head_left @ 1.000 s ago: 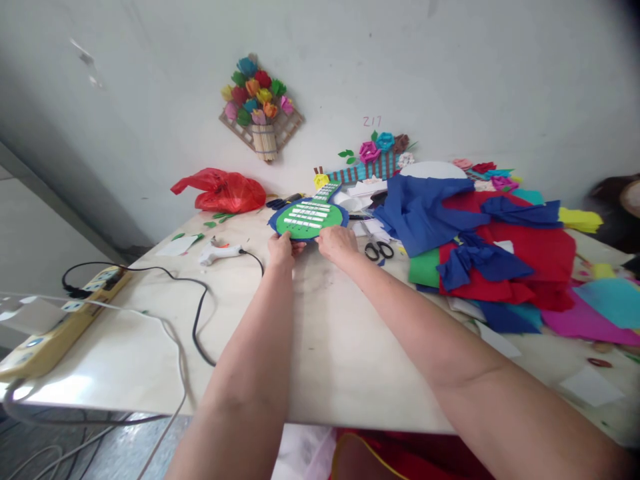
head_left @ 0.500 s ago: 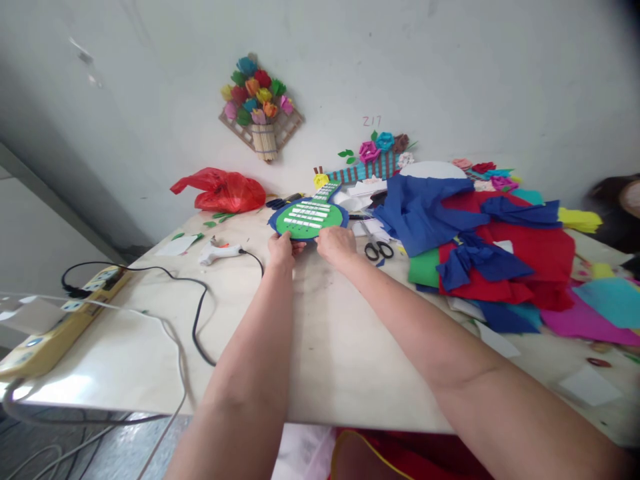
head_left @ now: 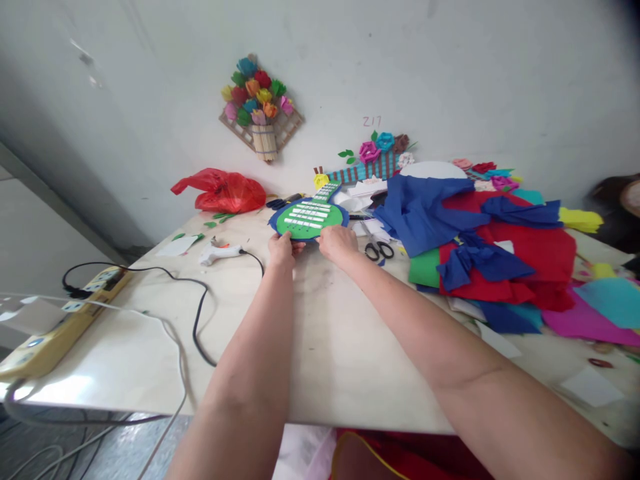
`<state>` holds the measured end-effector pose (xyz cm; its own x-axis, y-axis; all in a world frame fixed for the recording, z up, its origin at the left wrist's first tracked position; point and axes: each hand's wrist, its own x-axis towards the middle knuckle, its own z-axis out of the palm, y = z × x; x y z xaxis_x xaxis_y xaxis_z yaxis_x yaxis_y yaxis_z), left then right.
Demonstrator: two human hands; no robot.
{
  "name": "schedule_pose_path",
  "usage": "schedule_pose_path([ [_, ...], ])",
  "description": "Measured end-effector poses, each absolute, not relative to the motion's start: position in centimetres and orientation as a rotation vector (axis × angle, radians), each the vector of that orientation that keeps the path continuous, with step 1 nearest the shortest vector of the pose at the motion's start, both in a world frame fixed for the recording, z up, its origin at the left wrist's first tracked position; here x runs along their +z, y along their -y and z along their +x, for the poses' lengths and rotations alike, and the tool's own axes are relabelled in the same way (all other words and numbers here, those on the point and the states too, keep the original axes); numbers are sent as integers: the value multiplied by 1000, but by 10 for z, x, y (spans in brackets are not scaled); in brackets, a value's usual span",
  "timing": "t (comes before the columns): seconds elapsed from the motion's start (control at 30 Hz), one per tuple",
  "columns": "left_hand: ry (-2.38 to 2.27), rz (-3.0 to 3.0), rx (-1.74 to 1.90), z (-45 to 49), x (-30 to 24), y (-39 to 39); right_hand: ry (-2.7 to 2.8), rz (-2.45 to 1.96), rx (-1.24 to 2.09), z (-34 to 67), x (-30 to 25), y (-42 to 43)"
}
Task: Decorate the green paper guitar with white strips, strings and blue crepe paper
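A guitar-shaped paper craft (head_left: 325, 231), green with a blue border and rows of white strips, is tilted toward me near the back of the table. Its narrow neck points away, toward the wall. My left hand (head_left: 285, 248) pinches the lower left edge of it, thumb on the face and fingers underneath. On the lower right edge, my right hand (head_left: 338, 243) has its fingers closed over the border; the fingertips are partly hidden. Black-handled scissors (head_left: 379, 251) lie just right of my right hand. A white glue gun (head_left: 220, 252) rests to the left of my left hand.
Blue and red crepe paper sheets (head_left: 430, 207) heap up on the right. A red plastic bag (head_left: 227, 191) sits at the back left. Cables trail from the yellow power strip (head_left: 50, 341) on the left edge. A paper-flower basket (head_left: 264, 140) hangs on the wall.
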<state>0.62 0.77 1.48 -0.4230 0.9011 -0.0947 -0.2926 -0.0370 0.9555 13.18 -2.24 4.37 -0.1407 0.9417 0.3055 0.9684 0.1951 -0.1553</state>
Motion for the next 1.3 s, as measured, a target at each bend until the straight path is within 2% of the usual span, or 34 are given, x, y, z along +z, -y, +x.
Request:
schedule_pose_path([
  [0.2,-1262,614,1644,8,19,-7,2136,-1793,-91,128,41,24],
  [0.53,-1335,435,1394,17,27,-4,2137,-1764,-63,127,36,23],
  [1.3,-1358,470,1434,14,25,-6,2172,-1786,-86,133,41,19],
])
